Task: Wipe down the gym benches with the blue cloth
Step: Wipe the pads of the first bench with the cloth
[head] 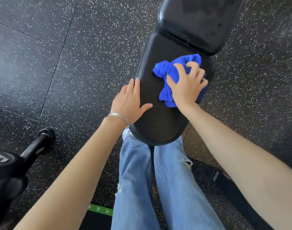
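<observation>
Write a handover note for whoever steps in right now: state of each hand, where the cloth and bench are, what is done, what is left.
Left hand: open, flat on the left edge of the black padded bench seat.
Right hand: grips the bunched bright blue cloth, pressed on the seat's far right part.
Done: wiping of the seat under way; how much is clean cannot be told.
Left: rest of the seat, then the black padded backrest beyond it.

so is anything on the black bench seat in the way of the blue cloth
Only the left hand, resting flat on the left edge of the black padded seat, thumb on top. The right hand grips the crumpled blue cloth directly; the seat's near end is bare.
</observation>
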`<state>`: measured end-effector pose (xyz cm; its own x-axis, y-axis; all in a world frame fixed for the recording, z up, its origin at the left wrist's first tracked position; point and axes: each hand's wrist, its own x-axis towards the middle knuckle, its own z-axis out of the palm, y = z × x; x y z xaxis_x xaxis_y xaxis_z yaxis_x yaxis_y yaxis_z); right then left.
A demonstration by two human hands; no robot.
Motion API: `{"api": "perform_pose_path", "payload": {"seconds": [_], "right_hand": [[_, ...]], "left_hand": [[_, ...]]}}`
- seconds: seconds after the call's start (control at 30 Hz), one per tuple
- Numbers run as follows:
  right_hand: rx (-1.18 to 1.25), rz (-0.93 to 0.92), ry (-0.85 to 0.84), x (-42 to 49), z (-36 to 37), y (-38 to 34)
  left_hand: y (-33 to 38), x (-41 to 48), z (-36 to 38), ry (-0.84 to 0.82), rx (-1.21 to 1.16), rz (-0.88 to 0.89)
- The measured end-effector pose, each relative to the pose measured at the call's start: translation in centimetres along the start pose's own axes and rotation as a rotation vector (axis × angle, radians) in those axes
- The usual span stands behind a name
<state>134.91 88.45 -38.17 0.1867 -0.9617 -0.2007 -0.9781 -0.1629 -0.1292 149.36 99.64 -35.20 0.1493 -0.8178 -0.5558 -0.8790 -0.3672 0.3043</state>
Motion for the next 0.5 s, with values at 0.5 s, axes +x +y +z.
{"api": "perform_pose_path", "payload": {"seconds": [0.5], "right_hand": [[0.038,-0.306,-0.162,10.6,-0.9,1.4]], "left_hand": [[4.2,4.3,-0.6,0.064,-0.053,-0.229]]}}
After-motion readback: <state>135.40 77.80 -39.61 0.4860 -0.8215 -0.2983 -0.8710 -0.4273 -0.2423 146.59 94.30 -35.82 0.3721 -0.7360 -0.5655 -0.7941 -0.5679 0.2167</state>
